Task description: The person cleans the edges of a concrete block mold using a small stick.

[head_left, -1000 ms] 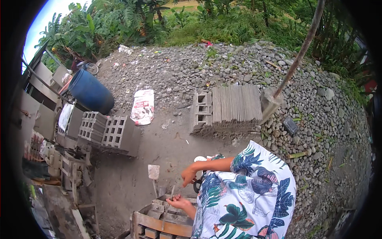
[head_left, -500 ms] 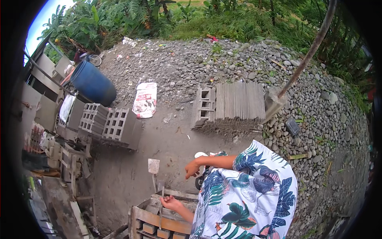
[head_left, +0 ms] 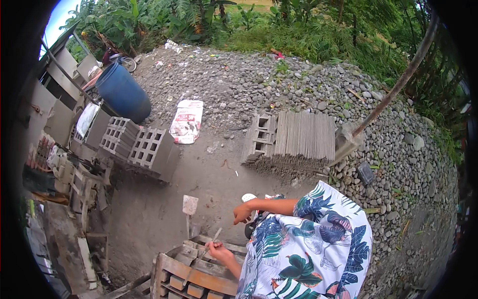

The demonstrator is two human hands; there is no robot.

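Note:
My left hand [head_left: 219,251] is closed round a thin, worn bar [head_left: 201,258]. The bar slants across a wooden frame [head_left: 211,279] with slats and block-like pieces along its side. My right hand [head_left: 242,213] hangs above the ground beyond the frame, its fingers loosely bent and no object visible in it. A pale square plate on a stick [head_left: 189,205] rises beside the frame's far edge. My patterned shirt [head_left: 303,244] hides part of the frame's right side.
Hollow concrete blocks [head_left: 146,146] stand at left near a blue barrel [head_left: 123,93]. Ahead are a printed sack [head_left: 186,121] and a stack of thin grey boards [head_left: 305,135]. A slanting pole [head_left: 398,84] rises at right from stony ground. Old timber [head_left: 69,244] lies at lower left.
The bar has tilted from nearly upright to a slant, and my left hand's fingers have closed round it. My right hand has barely moved. The view has shifted slightly.

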